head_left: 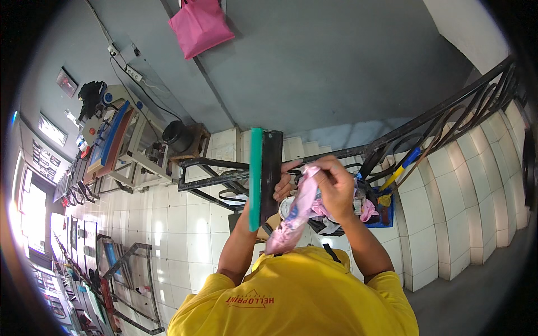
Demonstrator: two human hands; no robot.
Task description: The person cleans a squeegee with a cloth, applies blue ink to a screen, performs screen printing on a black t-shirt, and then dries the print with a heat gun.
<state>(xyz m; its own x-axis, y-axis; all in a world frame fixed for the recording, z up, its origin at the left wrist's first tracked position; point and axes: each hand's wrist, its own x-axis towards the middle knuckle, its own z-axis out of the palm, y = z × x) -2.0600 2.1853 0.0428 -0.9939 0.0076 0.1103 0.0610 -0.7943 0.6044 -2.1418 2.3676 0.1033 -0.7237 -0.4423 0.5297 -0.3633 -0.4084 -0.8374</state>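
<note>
My left hand [284, 183] is wrapped round a screen-printing squeegee, with its fingers showing along one side. The squeegee has a long green blade [255, 179] set in a black holder [272, 168] and stands upright in the picture. Just right of it, my right hand [335, 187] pinches a crumpled pink rag [294, 224] with dark stains. The rag hangs down toward my yellow shirt. It hides part of the things beneath it, and I cannot tell whether it touches the holder.
Below my hands lies a heap of pink and grey rags [367, 210] beside a blue crate [384, 217]. A yellow-and-blue-handled tool [401, 169] leans there. A black metal railing [414, 124] runs rightward by tiled steps [426, 218]. Left are a black bucket [178, 136] and a metal-framed machine [115, 143].
</note>
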